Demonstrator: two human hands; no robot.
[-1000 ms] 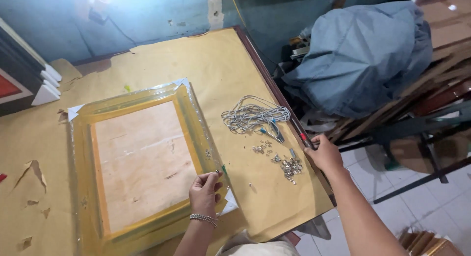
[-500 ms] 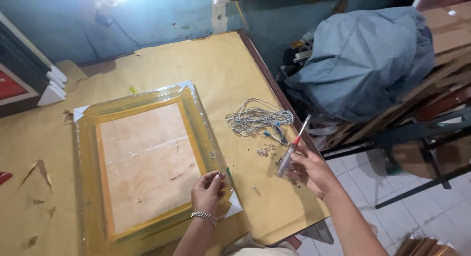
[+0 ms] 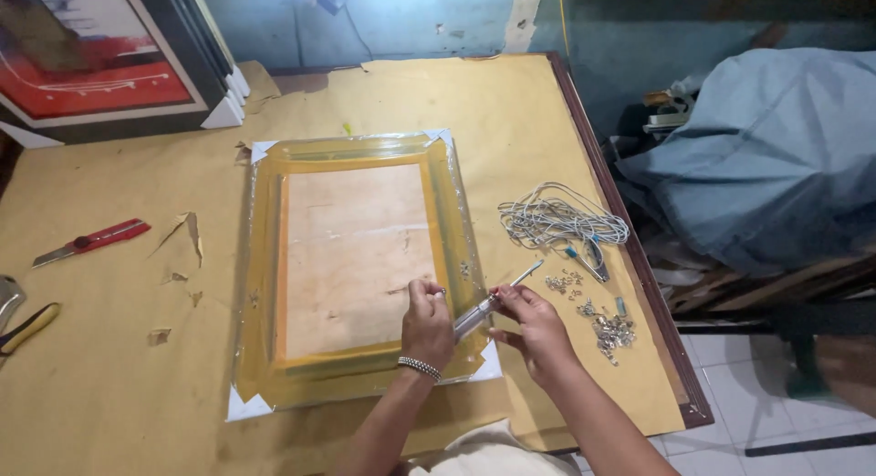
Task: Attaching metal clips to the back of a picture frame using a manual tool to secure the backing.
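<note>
Brown paper covers the desk [image 3: 119,385] from edge to edge, torn in a few spots near the left side. On it lies 1 frame [image 3: 351,266], face down and wrapped in clear film, with white corner guards; it sits at the desk's middle, its near edge close to the front edge. Leaning at the desk's far left corner is 1 painting [image 3: 91,61] in a dark frame. Off the right edge, 1 grey-blue cloth bundle [image 3: 776,156] rests on wooden pieces. By the right edge lies 1 coil of grey cord [image 3: 558,222], and just in front of it several small heaps of metal fittings [image 3: 610,328], too small to count. Near the left edge lie 1 red cutter [image 3: 91,241] and, further forward, 1 yellow-handled tool [image 3: 27,328], partly out of view.

2 hands work over the frame's near right corner. The left hand [image 3: 427,323] is curled, fingertips pinched down on the frame's backing; what it pinches is too small to tell. The right hand [image 3: 534,325] is closed around 1 screwdriver [image 3: 493,303], whose clear handle lies between both hands and whose shaft points up toward the cord. 1 beaded bracelet [image 3: 420,366] circles the left wrist.
</note>
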